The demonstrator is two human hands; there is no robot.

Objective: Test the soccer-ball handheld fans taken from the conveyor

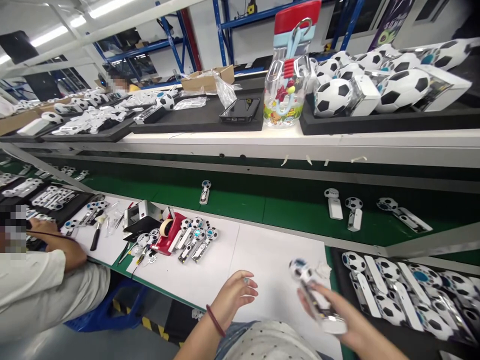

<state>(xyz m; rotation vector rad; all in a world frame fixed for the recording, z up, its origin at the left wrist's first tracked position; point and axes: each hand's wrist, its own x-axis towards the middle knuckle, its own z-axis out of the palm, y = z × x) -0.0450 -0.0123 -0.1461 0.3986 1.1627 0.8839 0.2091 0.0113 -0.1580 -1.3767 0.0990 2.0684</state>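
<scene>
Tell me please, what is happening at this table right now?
A person sits at a white work table. The right hand holds a small football-headed gadget; the left hand hovers open above the table, empty. A tray of the same gadgets lies to the right. More pass on the green conveyor belt. A co-worker sits to the left.

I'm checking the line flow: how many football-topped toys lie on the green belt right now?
4. One toy lies alone mid-belt. Three lie to the right: one, one beside it, and one farthest right. Others may be hidden on the belt's far left, behind the slanted bar.
</scene>
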